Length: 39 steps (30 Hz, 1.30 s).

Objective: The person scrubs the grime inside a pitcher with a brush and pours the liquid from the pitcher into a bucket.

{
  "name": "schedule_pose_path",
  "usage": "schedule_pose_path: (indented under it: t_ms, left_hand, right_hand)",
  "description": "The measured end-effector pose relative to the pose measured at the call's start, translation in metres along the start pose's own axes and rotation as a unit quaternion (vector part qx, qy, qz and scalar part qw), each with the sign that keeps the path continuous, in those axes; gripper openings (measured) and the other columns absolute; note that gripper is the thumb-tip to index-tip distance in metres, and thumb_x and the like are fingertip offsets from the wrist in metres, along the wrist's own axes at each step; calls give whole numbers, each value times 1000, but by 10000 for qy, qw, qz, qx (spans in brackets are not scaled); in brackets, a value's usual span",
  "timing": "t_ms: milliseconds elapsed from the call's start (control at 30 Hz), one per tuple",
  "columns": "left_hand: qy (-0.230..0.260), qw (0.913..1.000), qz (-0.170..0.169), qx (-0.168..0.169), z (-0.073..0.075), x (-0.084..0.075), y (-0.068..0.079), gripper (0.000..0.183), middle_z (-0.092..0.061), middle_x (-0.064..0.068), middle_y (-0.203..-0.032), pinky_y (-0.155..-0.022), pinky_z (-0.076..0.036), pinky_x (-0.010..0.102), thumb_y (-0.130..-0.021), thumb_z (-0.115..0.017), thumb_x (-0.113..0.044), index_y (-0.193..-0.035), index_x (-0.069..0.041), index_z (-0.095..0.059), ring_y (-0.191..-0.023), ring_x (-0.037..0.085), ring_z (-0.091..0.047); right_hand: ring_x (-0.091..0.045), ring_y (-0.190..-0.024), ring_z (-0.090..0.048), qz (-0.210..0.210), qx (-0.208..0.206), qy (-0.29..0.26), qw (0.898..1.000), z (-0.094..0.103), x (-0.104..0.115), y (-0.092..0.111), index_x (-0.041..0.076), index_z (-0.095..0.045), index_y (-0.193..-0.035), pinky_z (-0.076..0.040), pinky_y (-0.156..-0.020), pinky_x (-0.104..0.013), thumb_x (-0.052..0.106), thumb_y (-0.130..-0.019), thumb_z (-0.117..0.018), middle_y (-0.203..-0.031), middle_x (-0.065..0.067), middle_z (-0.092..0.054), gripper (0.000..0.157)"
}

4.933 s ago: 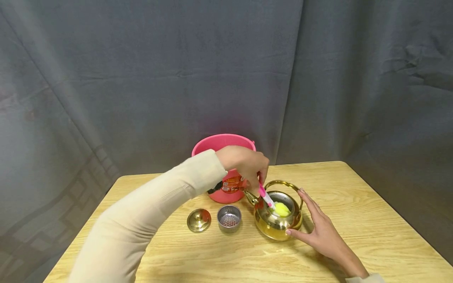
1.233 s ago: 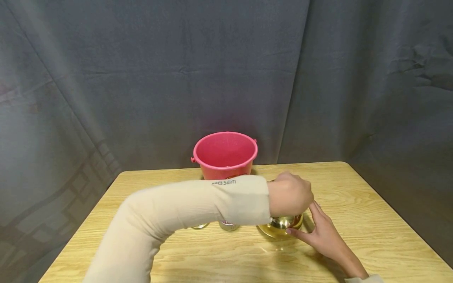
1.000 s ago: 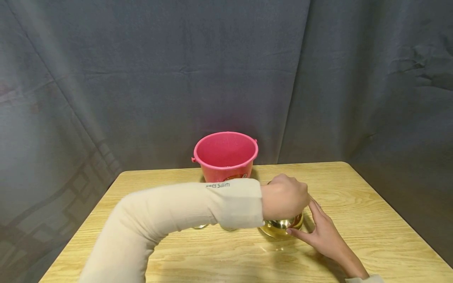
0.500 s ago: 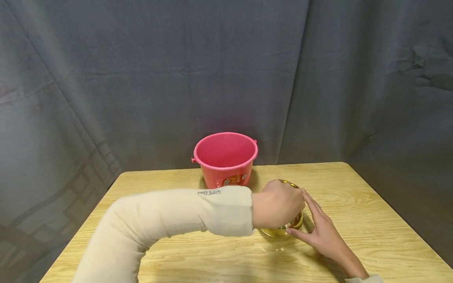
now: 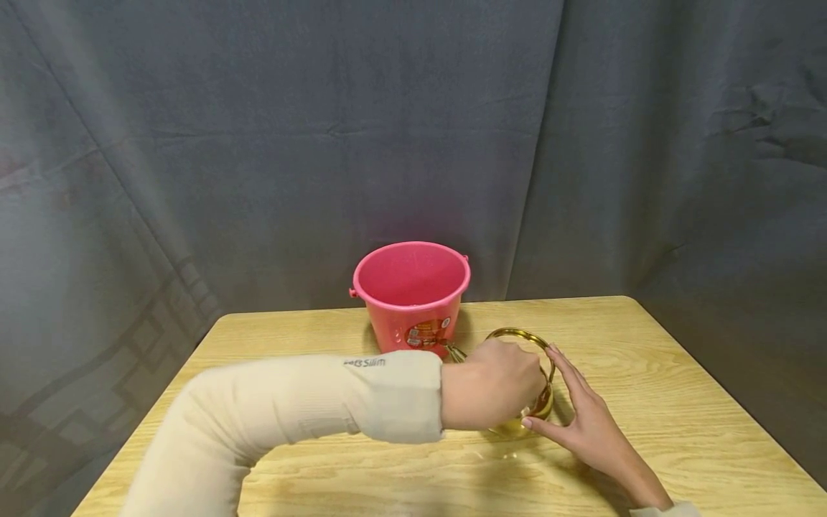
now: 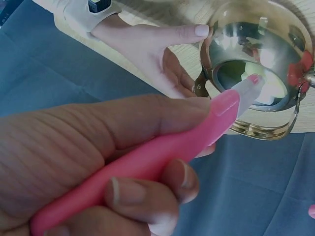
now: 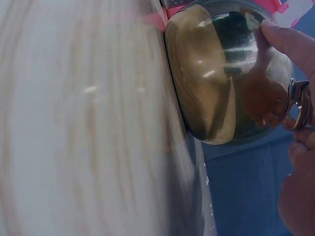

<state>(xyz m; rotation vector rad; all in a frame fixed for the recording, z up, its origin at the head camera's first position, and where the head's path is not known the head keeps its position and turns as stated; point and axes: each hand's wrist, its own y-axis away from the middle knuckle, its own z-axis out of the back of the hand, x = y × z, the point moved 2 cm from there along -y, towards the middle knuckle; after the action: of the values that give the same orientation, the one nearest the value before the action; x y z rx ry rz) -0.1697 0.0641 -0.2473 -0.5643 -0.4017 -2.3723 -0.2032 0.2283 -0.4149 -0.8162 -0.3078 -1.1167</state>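
A gold metal teapot (image 5: 517, 429) stands on the table, mostly covered by my left hand (image 5: 494, 388) in the head view. That hand grips the pink handle of a sponge brush (image 6: 147, 164). Its pale yellow head (image 6: 275, 91) is inside the teapot's round opening, as the left wrist view shows. My right hand (image 5: 588, 424) holds the teapot from the right. Its thumb (image 7: 288, 39) presses on the shiny body, and its fingers are at the base of the raised hoop handle (image 6: 261, 132). The teapot's spout (image 5: 456, 352) points toward the bucket.
A pink bucket (image 5: 413, 327) with a red label stands behind and left of the teapot. My left sleeve (image 5: 310, 398) crosses the wooden table (image 5: 607, 330) and covers the area left of the teapot. A grey curtain (image 5: 291, 143) hangs behind.
My left hand has come left and slightly nearer over the teapot, uncovering its hoop handle and spout. Strainer and lid, seen earlier, are behind the sleeve. My right hand stays put.
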Motion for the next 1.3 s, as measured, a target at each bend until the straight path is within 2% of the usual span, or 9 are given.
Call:
schedule_pose_path:
  t_ms: [200,333,567,733,1300]
  left_hand:
    - [-81,9995,-78,-296,-3,3,6,11,-56,-10,-75,-43,-44,21,-86,-57,-24,-89,-29,-66,-55,4,-48]
    - [-52,9992,-90,-375,-6,5,8,11,-56,-11,-74,-44,-45,22,-86,-58,-23,-87,-30,-66,-55,5,-47]
    - [-32,9973,-86,-727,-14,14,10,15,-56,-9,-69,-43,-46,24,-86,-57,-19,-78,-27,-65,-56,6,-50]
    - [50,9963,-151,-848,-20,19,13,17,-54,-10,-67,-41,-45,24,-85,-56,-15,-74,-26,-63,-55,5,-48]
    - [614,9949,-274,-753,-29,26,13,18,-51,-7,-65,-39,-40,23,-82,-56,-8,-69,-20,-56,-54,7,-45]
  right_hand:
    - [-33,-124,-25,107,-25,-6,9999,0,0,0,24,-15,-143,-28,-87,-60,39,-63,-78,-144,0,-19,103]
    - [-33,-123,-26,174,-65,5,9998,0,1,-1,24,-15,-142,-28,-87,-59,38,-62,-78,-143,-1,-21,103]
    - [-38,-123,-26,-59,6,-3,10000,2,3,0,28,-14,-142,-28,-85,-62,40,-63,-77,-145,1,-17,102]
    - [-40,-123,-26,-92,29,22,10000,2,3,0,27,-14,-142,-28,-84,-63,40,-63,-77,-145,0,-16,102]
    - [-42,-121,-28,-150,28,134,9998,3,3,0,31,-13,-142,-29,-82,-64,44,-62,-76,-145,-2,-18,103]
